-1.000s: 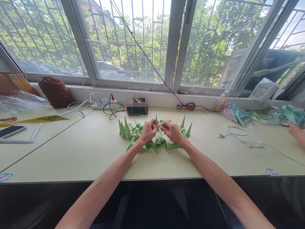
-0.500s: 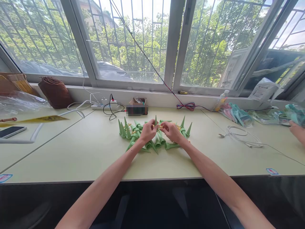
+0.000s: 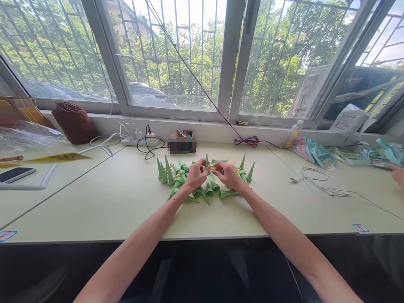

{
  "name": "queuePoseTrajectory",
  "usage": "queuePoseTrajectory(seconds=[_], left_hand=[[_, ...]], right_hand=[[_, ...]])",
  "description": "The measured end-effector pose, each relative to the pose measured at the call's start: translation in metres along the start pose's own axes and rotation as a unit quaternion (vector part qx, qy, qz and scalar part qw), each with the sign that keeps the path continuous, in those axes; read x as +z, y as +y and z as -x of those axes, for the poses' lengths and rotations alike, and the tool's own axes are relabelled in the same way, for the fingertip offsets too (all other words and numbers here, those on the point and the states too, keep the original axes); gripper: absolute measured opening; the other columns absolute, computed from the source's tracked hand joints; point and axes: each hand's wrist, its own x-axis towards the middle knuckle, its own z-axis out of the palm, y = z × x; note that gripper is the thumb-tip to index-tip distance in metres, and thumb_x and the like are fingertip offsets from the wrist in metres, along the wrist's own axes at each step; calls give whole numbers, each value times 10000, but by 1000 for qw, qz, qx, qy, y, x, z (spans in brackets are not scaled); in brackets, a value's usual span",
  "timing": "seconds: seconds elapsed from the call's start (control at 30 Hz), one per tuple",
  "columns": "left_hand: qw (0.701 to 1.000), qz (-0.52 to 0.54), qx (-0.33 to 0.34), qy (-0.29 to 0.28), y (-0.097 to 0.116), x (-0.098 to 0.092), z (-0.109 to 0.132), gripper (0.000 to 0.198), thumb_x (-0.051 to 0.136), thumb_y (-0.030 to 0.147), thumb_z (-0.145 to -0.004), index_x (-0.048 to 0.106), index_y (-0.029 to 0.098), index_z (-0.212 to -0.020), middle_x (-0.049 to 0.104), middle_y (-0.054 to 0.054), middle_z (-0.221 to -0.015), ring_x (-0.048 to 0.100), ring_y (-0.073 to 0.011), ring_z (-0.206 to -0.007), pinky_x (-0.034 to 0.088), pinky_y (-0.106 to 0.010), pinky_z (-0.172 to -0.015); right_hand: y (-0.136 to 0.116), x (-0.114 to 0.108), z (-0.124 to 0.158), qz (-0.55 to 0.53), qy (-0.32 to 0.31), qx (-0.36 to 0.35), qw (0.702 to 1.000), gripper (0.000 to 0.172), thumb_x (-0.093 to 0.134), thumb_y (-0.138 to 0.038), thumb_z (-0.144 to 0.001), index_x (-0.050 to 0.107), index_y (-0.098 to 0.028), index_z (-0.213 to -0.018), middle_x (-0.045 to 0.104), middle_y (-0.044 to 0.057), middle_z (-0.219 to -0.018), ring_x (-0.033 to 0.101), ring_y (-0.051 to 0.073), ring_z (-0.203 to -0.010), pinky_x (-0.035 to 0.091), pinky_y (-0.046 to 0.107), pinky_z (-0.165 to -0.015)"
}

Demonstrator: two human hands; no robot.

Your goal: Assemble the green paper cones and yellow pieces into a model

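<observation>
Several green plastic cone spikes point(image 3: 170, 174) lie and stand in a heap at the middle of the pale table point(image 3: 94, 202). Above the heap my left hand point(image 3: 196, 174) and my right hand point(image 3: 227, 174) meet, fingers pinched together. Between the fingertips sits a small yellow part point(image 3: 211, 168) against a green spike point(image 3: 206, 160). Which hand grips which piece I cannot make out. More spikes point(image 3: 246, 171) stand just right of my right hand.
A power strip with cables point(image 3: 139, 140) and a small cardboard box point(image 3: 182, 142) sit by the window sill. A phone point(image 3: 15, 174) and brown bag point(image 3: 73, 122) lie left. A white cable point(image 3: 322, 181) and teal packets point(image 3: 315, 152) lie right, where another person's hand point(image 3: 398, 173) shows.
My hands stay pinched together over the heap with almost no shift. The other person's hand at the right edge has drawn further out of view.
</observation>
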Motion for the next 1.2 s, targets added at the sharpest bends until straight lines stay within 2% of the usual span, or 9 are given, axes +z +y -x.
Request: queuePoseTrajectory(seconds=[0.1, 0.27, 0.47, 0.53, 0.6, 0.77, 1.0, 1.1, 1.2], left_hand=[[1000, 0, -1, -3, -1, 0, 0, 153, 521, 321, -859, 583, 181, -872, 617, -6, -770, 437, -89, -517, 360, -243, -524], [1000, 0, 2, -8, -1, 1, 0, 150, 518, 316, -863, 580, 179, -865, 602, 0, -753, 425, -86, -518, 368, -243, -536], [1000, 4, 2, -9, -1, 1, 0, 150, 513, 317, -866, 576, 181, -873, 598, -1, -751, 453, -93, -529, 364, -238, -530], [1000, 3, 3, -10, -1, 1, 0, 145, 513, 311, -865, 577, 182, -871, 597, -2, -748, 456, -96, -532, 362, -238, -528], [1000, 2, 4, -13, 0, 1, 1, 144, 511, 310, -866, 578, 182, -867, 594, -1, -743, 447, -95, -527, 356, -238, -521], [1000, 4, 7, -13, 2, 1, 2, 150, 523, 319, -863, 582, 181, -853, 607, -5, -748, 428, -89, -516, 364, -239, -528], [1000, 3, 1, -11, 2, 0, 1, 141, 516, 313, -862, 577, 186, -865, 588, 3, -730, 432, -92, -512, 353, -233, -504], [1000, 3, 4, -14, 2, 0, 1, 144, 516, 316, -864, 577, 185, -865, 590, -4, -736, 434, -95, -515, 351, -235, -505], [1000, 0, 8, -16, 2, 0, 2, 150, 518, 324, -865, 575, 186, -858, 577, 0, -723, 415, -92, -509, 348, -236, -507]], right_hand=[[1, 0, 0, 15, 1, -12, 1000, 131, 568, -300, -901, 604, -178, -870, 641, 23, -727, 540, 143, -619, 412, 255, -618], [0, -1, 1, 40, -10, -5, 999, 309, 469, -314, -959, 572, -178, -701, 593, 7, -617, 490, 128, -556, 376, 253, -602], [2, -2, -1, 22, 3, -15, 1000, 154, 580, -324, -896, 618, -179, -859, 641, 16, -714, 543, 145, -640, 418, 256, -647], [3, -2, -1, 22, 1, -24, 999, 130, 585, -301, -886, 613, -180, -848, 650, 23, -744, 551, 147, -660, 424, 257, -660], [2, -2, -1, 29, -5, -20, 999, 162, 552, -291, -903, 606, -182, -796, 644, 20, -715, 545, 144, -642, 416, 256, -651], [0, -3, 1, 45, -23, 13, 999, 389, 423, -353, -976, 555, -186, -651, 604, 17, -611, 504, 131, -558, 385, 253, -597], [1, -2, 1, 15, -1, -10, 1000, 141, 582, -323, -893, 599, -186, -871, 661, 25, -764, 565, 149, -677, 434, 264, -676], [1, -2, 1, 12, -10, -6, 1000, 166, 540, -332, -918, 587, -189, -849, 650, 22, -735, 550, 147, -650, 423, 265, -654], [0, -3, 1, 20, -26, 4, 999, 280, 465, -359, -959, 570, -188, -764, 630, 18, -681, 519, 136, -591, 397, 261, -613]])
